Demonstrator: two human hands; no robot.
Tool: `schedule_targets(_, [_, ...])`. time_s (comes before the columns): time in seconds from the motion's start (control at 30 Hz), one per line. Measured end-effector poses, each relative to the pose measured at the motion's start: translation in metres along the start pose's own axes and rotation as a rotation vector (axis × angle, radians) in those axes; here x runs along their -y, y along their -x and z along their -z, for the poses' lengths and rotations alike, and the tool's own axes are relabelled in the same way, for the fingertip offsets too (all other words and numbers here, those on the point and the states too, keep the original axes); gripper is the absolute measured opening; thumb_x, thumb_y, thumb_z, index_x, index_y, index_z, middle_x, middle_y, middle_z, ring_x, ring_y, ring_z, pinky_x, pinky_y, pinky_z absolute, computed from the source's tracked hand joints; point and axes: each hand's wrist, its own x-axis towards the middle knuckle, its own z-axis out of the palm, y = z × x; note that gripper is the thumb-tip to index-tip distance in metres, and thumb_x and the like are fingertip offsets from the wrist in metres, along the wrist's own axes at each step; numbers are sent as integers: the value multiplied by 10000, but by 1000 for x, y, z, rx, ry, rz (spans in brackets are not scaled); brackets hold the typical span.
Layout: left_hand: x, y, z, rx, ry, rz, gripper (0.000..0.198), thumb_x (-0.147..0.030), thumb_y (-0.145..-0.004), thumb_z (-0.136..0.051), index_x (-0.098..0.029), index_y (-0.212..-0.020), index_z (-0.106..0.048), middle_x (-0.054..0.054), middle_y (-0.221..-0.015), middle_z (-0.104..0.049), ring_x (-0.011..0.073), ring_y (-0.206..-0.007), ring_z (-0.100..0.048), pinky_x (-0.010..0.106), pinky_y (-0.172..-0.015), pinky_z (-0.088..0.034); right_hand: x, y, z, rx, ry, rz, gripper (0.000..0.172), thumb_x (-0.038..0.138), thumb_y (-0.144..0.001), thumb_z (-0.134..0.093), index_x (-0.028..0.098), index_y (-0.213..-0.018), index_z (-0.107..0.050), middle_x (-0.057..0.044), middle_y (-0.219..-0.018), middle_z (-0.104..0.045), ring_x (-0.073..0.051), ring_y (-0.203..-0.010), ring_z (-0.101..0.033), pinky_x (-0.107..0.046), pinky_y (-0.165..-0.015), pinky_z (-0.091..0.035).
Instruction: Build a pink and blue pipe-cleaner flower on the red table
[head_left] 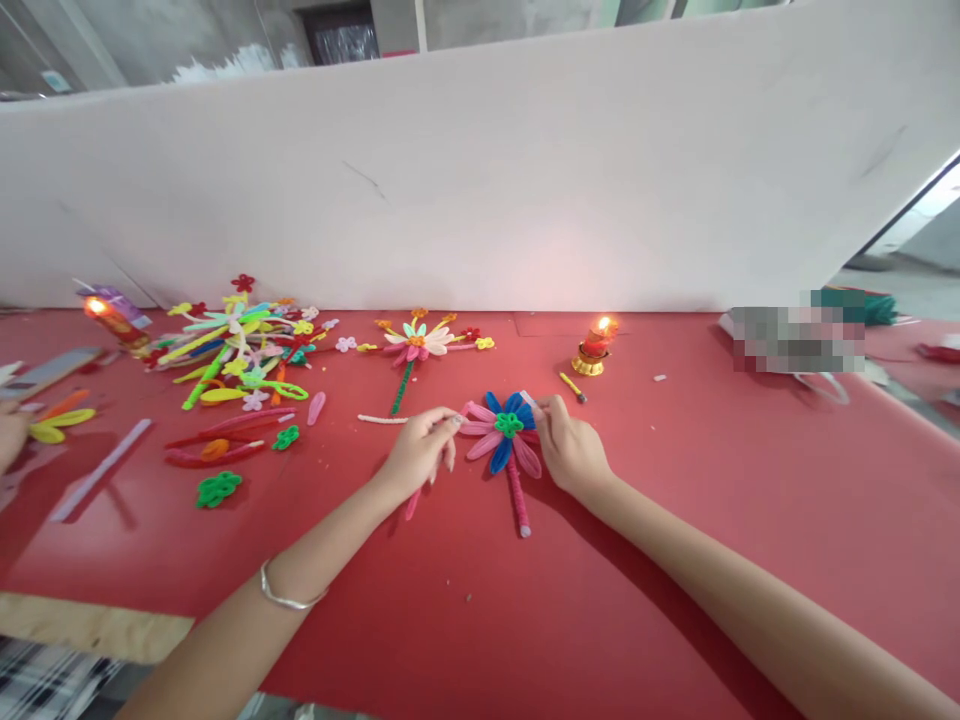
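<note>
A flower made of pipe cleaners (pixel 501 462) lies on the red table, with pink and blue petals, a green centre and a pink wrapped stem. My left hand (pixel 421 452) is at its left side, thumb and forefinger pinched by a pink petal tip. A pink pipe cleaner (pixel 412 503) sticks out below that hand; the grip itself is partly hidden. At the upper right petals, my right hand (pixel 576 446) pinches a short whitish stick (pixel 528 399). Behind my left hand lies another flower (pixel 416 343) with white and pink petals and a green stem.
A lit red candle (pixel 597 343) in a gold holder stands behind my right hand, near a yellow pencil stub (pixel 572 387). Another lit candle (pixel 112 322) is at far left, by a pile of colourful pipe-cleaner pieces (pixel 232 335). Another person's hand (pixel 10 435) shows at the left edge.
</note>
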Motion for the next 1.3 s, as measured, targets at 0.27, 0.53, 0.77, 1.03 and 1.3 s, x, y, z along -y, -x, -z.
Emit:
schedule_targets(0.27, [2,-11,19,-212,89,-74,263,-381,-824,-457,-142,-872,-555,-86,-388,-470,52,-231,-312,165,-273,-216,33,12,18,249,26,-59,248,420,-798,-480,214,-915,-406,27,-582,-506,-149,-494,-484,-229,-441,-169])
schedule_targets(0.53, [5,-15,27,-275,126,-116,260,-389,-814,-474,-149,-857,-566,-84,-394,-463,49,-242,-316,168,-278,-210,38,18,26,429,6,8,136,296,-784,-478,218,-735,-378,-1,-666,-522,-145,-599,-491,-241,-478,-219])
schedule_targets(0.77, [3,-16,30,-292,110,-109,257,-384,-798,-482,-148,-839,-576,-87,-382,-430,51,-251,-285,171,-272,-206,43,25,27,546,76,30,145,174,-753,-516,187,-860,-420,-23,-702,-527,-153,-614,-498,-252,-491,-215])
schedule_targets(1.03, [-1,-12,33,-319,46,-165,261,-394,-816,-482,-156,-859,-580,-86,-379,-424,54,-263,-300,173,-300,-227,39,13,39,431,138,-28,123,81,-736,-431,198,-769,-421,21,-586,-420,-116,-491,-368,-252,-471,-166])
schedule_targets(1.3, [-18,4,34,-500,-55,-382,241,-392,-852,-473,-179,-882,-581,-77,-412,-384,63,-353,-364,180,-383,-285,12,-9,55,198,-231,-99,97,243,-776,-426,209,-690,-456,4,-577,-491,-132,-512,-412,-252,-502,-266])
